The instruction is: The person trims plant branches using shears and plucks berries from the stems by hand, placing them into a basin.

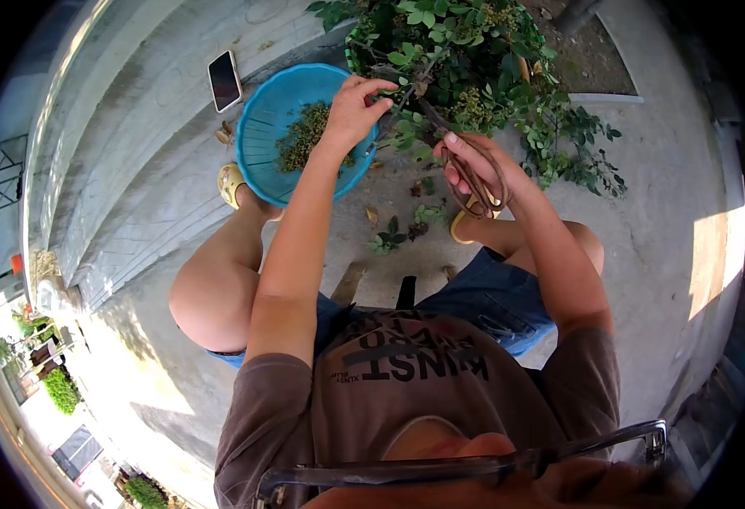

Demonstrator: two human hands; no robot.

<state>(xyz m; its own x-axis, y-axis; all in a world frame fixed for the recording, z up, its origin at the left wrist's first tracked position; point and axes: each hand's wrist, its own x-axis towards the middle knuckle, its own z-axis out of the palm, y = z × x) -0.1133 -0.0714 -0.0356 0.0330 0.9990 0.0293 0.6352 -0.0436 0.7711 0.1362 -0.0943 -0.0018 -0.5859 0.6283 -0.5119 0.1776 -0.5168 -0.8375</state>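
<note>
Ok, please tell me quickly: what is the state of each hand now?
Left hand: partly curled at the leafy branches; whether it holds a stem cannot be told.
Right hand: closed, holding the brown-handled scissors.

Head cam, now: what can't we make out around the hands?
All head view:
Left hand: its grip, if any, too small amid foliage.
Scissors in the right hand: tips lost among foliage.
Basket: mostly covered by foliage, which the top edge cuts off.
Clusters in the blue basin: partly behind the left forearm.
Right slipper: partly behind scissors.

Leafy branches [483, 72] (densely tangled) crowd the front; concrete floor [661, 170] lies open rightward.
</note>
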